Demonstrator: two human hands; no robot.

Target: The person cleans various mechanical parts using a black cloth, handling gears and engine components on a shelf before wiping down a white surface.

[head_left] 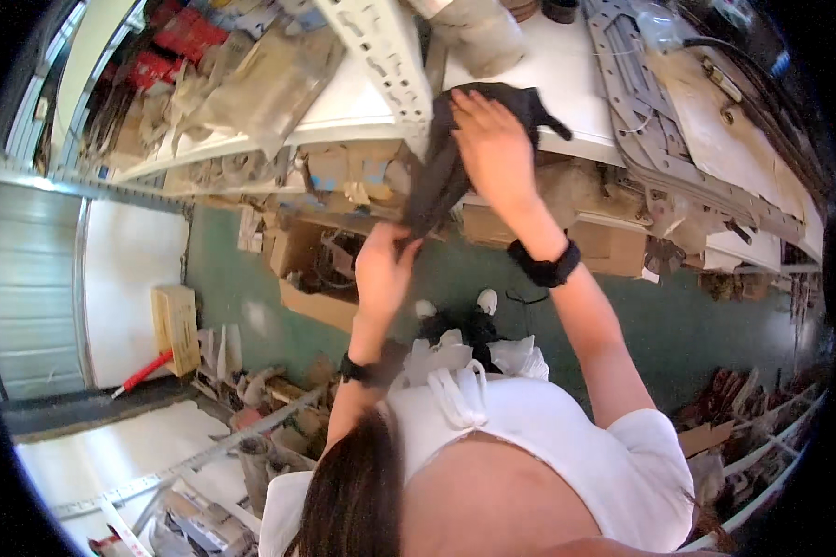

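A dark, limp piece of black cloth (439, 182) hangs over the front edge of the white shelf (567, 93), next to the perforated upright post (385, 56). My left hand (381, 269) pinches its lower end between thumb and fingers, below the shelf edge. Lying on the cloth's upper part is my right hand (495, 153), palm down with the fingers stretched out. A narrow black flap (555, 123) sticks out to the right of that hand. Blur and folds hide what kind of cloth item it is.
Plastic-wrapped goods (269, 84) fill the shelf at left; a wrapped bundle (483, 37) stands behind the cloth. Grey perforated metal strips (636, 102) lie at right. An open cardboard box (316, 302) sits on the green floor (223, 269). More laden shelving stands behind me.
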